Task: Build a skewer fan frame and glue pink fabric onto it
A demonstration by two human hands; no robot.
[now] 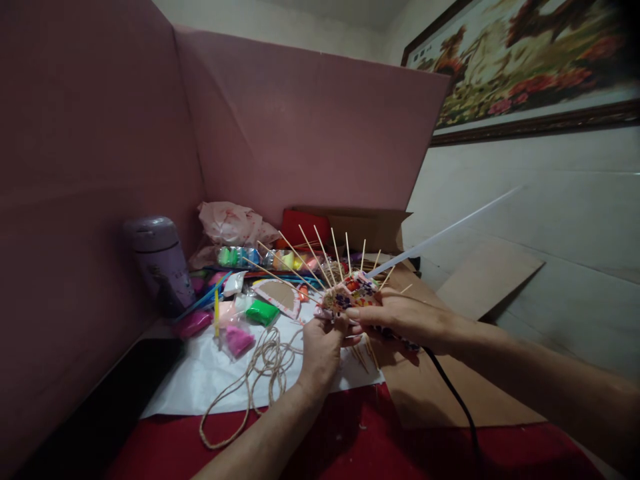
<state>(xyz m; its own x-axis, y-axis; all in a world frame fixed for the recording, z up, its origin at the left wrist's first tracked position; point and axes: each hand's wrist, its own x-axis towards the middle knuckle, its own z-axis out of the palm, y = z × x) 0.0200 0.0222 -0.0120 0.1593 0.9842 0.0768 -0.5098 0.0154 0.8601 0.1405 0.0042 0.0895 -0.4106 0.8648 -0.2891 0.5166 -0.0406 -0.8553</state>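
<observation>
Floral cloth (337, 300), one: raised above the table (350, 433), between both hands; thin sticks (349, 250) fanned along its far side. My left hand (323, 347): fingers closed on its near edge. My right hand (395, 317): curled round its right part, thumb on top; palm contents, cannot tell. Clear rod (445, 230): slanting up rightward. Black cord (453, 387): below right hand. Twine (270, 353), loose: on white sheet (190, 387), left.
</observation>
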